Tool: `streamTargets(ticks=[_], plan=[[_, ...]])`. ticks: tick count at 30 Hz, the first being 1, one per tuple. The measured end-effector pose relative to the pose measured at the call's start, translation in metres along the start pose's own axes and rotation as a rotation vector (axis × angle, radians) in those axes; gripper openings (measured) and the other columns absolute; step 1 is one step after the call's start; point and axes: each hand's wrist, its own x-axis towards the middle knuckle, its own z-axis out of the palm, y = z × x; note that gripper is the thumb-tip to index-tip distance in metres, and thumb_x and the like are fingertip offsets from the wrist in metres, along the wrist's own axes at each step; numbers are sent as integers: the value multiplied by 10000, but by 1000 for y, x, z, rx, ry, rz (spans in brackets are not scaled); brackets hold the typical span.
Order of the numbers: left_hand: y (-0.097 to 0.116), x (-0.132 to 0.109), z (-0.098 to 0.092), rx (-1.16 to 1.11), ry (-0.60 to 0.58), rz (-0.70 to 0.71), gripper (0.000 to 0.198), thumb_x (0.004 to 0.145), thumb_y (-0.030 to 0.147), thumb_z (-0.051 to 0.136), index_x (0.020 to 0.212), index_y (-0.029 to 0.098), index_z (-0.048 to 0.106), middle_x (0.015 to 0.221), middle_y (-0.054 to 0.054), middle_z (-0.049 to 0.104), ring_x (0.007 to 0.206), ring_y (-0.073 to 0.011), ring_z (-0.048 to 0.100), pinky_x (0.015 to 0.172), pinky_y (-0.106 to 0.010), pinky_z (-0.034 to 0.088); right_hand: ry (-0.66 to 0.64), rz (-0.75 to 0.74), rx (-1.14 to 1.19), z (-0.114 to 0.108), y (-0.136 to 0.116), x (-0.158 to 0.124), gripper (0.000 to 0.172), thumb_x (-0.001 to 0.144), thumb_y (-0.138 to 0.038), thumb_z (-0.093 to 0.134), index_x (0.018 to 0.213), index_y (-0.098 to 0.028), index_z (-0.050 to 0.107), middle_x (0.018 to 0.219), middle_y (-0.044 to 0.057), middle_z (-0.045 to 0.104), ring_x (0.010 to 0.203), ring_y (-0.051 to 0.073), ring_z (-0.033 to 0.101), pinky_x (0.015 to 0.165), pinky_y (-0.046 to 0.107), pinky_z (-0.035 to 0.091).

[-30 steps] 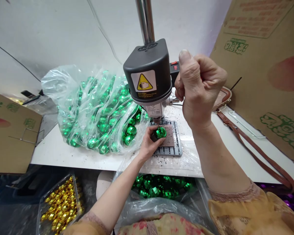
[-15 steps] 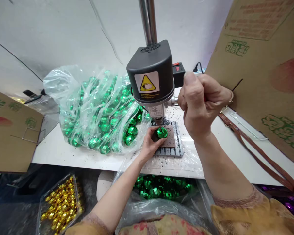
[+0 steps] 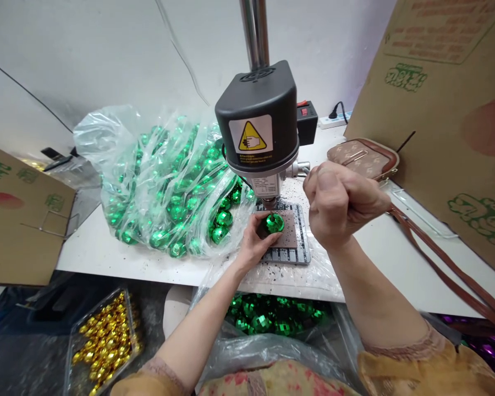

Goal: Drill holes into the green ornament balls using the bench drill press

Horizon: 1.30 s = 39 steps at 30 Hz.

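Note:
A small bench drill press (image 3: 258, 118) with a black motor housing stands in the middle of the head view. Under its chuck (image 3: 269, 202), my left hand (image 3: 256, 237) pinches a shiny green faceted ball (image 3: 275, 222) between thumb and fingers. The ball rests on a flat brownish board (image 3: 289, 230) laid over the slotted metal base (image 3: 303, 242). At the machine's right side, my right hand (image 3: 338, 201) is closed in a fist around the feed handle, whose grip is hidden inside it. The drill tip appears to meet the ball's top.
A clear plastic bag of green balls (image 3: 165, 192) lies left on the white table (image 3: 119, 258). Below the edge, another bag holds green balls (image 3: 272, 316); a clear bin (image 3: 127, 308) holds gold ones. Cardboard boxes (image 3: 445, 132) flank both sides. A brown purse (image 3: 363, 157) sits right.
My right hand has come down with the feed handle, uncovering the purse and part of the handle's hub. My left hand keeps the green ball in the same place under the chuck.

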Motion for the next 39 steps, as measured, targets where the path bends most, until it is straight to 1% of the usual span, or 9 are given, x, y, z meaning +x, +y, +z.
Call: streamTargets(ticks=[5,9,16,25,29,31,35,37,39], plan=[[-1,-1,0,-1,6,-8,513,789,383,844,1193,203,584,1188,-99,671,1141,-255,664,1036,-447,513,14,-41,-25,-2,5,-5,505,923,-168,556,577,-185,189,480,-53,243,413,48,264,424,284,213],[-2,-1,0,-22,1,-5,514,790,383,841,1196,202,582,1193,-99,668,1156,-256,655,1048,-447,504,-14,-97,-16,-5,9,-9,488,903,-126,555,578,-183,196,494,-56,238,410,38,297,416,261,231],[-4,-1,-2,-7,-33,-20,526,797,372,835,1219,211,565,1262,-116,655,1216,-277,628,1081,-472,476,-39,-159,11,-9,11,-14,455,868,-67,544,597,-189,199,517,-60,258,438,38,289,420,257,272],[-8,-1,-2,-52,-46,-12,532,802,352,835,1240,213,567,1296,-117,631,1223,-271,614,1097,-470,465,-87,-199,54,-15,14,-21,409,837,-41,521,602,-191,223,550,-56,287,463,38,294,450,254,274],[-7,-2,-2,-48,-38,-14,536,797,346,836,1240,208,566,1296,-121,636,1219,-271,619,1087,-466,474,-103,-206,56,-16,14,-26,435,815,-15,537,593,-190,206,544,-62,277,439,32,285,446,254,271],[-6,-2,-2,-35,-25,-17,537,789,346,840,1231,205,571,1281,-118,646,1213,-270,624,1081,-467,478,-59,-165,33,-12,10,-21,460,836,-31,546,584,-187,195,521,-64,258,427,32,293,437,253,255],[-4,0,3,-11,30,-47,520,771,341,848,1195,199,583,1243,-109,665,1184,-264,642,1069,-470,492,40,49,-31,4,-2,5,500,904,-130,581,547,-169,232,475,-64,254,410,22,272,426,259,173],[1,-2,4,27,86,-66,495,762,332,849,1161,197,590,1182,-97,682,1122,-254,665,1022,-451,519,46,157,-58,10,-6,21,501,913,-176,605,525,-180,287,465,-59,273,413,36,282,430,281,177],[11,-10,4,116,158,-74,456,754,326,846,1113,198,596,1085,-74,692,1022,-239,681,944,-420,542,37,229,-60,13,-6,32,502,909,-224,635,517,-203,321,459,-52,279,412,59,291,429,310,191]])
